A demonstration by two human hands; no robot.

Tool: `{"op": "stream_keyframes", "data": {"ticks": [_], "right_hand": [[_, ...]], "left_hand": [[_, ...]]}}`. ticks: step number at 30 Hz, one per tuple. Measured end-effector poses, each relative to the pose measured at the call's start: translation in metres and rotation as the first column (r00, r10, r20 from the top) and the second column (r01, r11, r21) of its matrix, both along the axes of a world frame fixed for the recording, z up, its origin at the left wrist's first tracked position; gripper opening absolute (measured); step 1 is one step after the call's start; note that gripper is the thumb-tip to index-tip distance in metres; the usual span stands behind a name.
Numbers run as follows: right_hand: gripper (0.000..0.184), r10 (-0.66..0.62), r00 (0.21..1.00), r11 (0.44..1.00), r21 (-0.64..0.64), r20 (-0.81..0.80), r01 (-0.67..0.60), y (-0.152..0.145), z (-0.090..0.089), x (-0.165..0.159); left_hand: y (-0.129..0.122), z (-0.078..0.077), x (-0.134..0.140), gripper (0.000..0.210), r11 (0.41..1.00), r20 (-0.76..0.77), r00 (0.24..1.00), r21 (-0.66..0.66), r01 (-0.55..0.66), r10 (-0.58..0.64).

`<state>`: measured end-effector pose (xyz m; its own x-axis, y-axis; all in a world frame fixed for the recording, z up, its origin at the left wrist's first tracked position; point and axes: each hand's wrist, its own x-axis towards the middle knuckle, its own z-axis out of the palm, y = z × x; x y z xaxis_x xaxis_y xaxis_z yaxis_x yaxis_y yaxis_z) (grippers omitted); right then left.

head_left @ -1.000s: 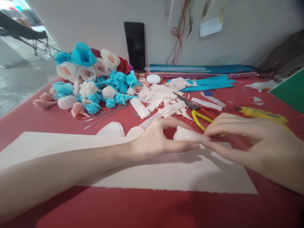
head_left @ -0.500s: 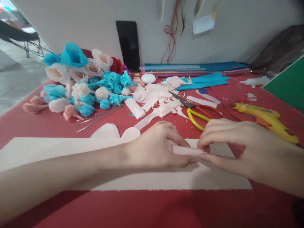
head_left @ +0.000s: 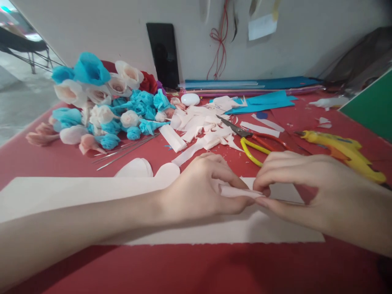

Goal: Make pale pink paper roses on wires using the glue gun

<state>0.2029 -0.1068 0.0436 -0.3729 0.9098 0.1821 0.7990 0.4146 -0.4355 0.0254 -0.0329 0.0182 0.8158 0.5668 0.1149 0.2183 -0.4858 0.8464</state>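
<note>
A pale pink paper petal (head_left: pixel 234 192), curled along its edge, is held between both hands just above a long pale sheet of paper (head_left: pixel 76 188). My left hand (head_left: pixel 203 185) wraps round its left part with the thumb along the near side. At the petal's right end, my right hand (head_left: pixel 290 183) pinches it between thumb and fingers, close to the left fingertips. A thin wire-like line runs to the right under the right hand; what it joins is hidden. Beyond the left wrist lie rounded cut paper petals (head_left: pixel 134 168).
Scissors (head_left: pixel 251 149) with yellow and red handles lie behind the hands, beside pale paper scraps (head_left: pixel 199 122). A yellow glue gun (head_left: pixel 339 151) rests at the right. Paper flowers (head_left: pixel 92 73) are piled at the left, near metal wires (head_left: pixel 128 152). A phone (head_left: pixel 165 55) leans on the wall.
Both hands keep their grip on the petal and have barely moved. The petal's edge looks slightly more rolled. The whole view has shifted a little.
</note>
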Motion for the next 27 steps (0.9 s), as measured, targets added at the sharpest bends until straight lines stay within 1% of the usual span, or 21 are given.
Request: {"op": "stream_keyframes", "data": {"ticks": [5, 10, 15, 17, 19, 21, 24, 27], "right_hand": [[0.009, -0.005, 0.999, 0.998, 0.068, 0.047, 0.001, -0.0012, -0.0027, 0.0041], [0.012, -0.028, 0.998, 0.993, 0.118, 0.063, 0.021, -0.0029, -0.0049, 0.0029], [0.018, -0.023, 0.999, 0.977, 0.212, 0.048, 0.012, -0.0037, -0.0048, -0.0013], [0.019, -0.011, 0.999, 0.973, 0.229, 0.047, 0.000, -0.0030, -0.0045, -0.0026], [0.018, 0.000, 0.999, 0.976, 0.219, 0.043, -0.009, -0.0019, -0.0039, -0.0030], [0.020, 0.008, 1.000, 0.984, 0.179, 0.028, -0.013, -0.0009, -0.0032, -0.0020], [0.020, 0.001, 1.000, 0.997, 0.081, -0.001, -0.001, 0.0000, -0.0025, 0.0013], [0.016, -0.034, 0.999, 0.999, 0.001, -0.036, 0.034, 0.0004, -0.0029, 0.0041]], "left_hand": [[0.0020, -0.0022, -0.0008, 0.011, 0.996, -0.002, 0.999, -0.073, -0.047, 0.047], [0.0017, -0.0010, -0.0003, 0.010, 0.986, -0.027, 0.998, -0.153, -0.065, 0.061], [0.0017, 0.0001, -0.0005, 0.006, 0.982, -0.039, 0.997, -0.177, -0.071, 0.065], [0.0021, -0.0002, -0.0003, 0.006, 0.982, -0.039, 0.997, -0.179, -0.068, 0.062], [0.0024, -0.0009, 0.0001, 0.005, 0.982, -0.039, 0.998, -0.180, -0.063, 0.057], [0.0022, -0.0013, 0.0006, 0.004, 0.982, -0.052, 0.996, -0.175, -0.076, 0.068], [0.0013, -0.0004, 0.0010, 0.005, 0.981, -0.088, 0.992, -0.166, -0.099, 0.085], [0.0009, 0.0012, 0.0014, 0.009, 0.977, -0.119, 0.990, -0.189, -0.101, 0.080]]}}
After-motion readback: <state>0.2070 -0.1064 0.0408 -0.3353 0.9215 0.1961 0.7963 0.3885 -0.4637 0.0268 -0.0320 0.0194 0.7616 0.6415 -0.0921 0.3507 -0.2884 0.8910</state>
